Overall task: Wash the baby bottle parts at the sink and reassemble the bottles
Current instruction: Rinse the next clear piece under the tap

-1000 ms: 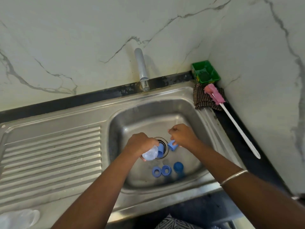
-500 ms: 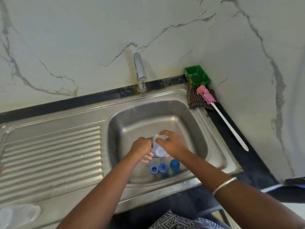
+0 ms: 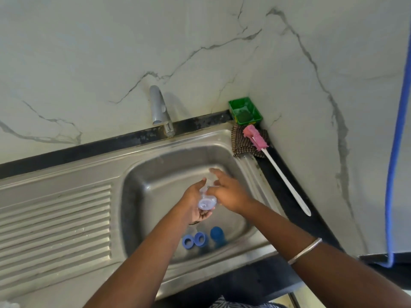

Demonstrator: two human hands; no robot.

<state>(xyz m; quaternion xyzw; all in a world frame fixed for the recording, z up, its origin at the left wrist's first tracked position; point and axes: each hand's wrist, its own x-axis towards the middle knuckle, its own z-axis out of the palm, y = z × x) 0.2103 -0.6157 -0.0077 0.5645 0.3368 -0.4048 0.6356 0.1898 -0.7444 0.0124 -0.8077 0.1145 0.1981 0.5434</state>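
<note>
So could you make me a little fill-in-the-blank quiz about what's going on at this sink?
1. Both hands hold a clear bottle over the ____.
2. The pink brush lies on a checked ____.
3. The box in the corner is ____.
4. On the basin floor lie two blue rings and one blue ____.

Missing words: sink; cloth; green; cap

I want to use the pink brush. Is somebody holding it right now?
No, the pink brush lies on the counter beside the sink, while both hands are over the basin with a clear bottle.
</note>
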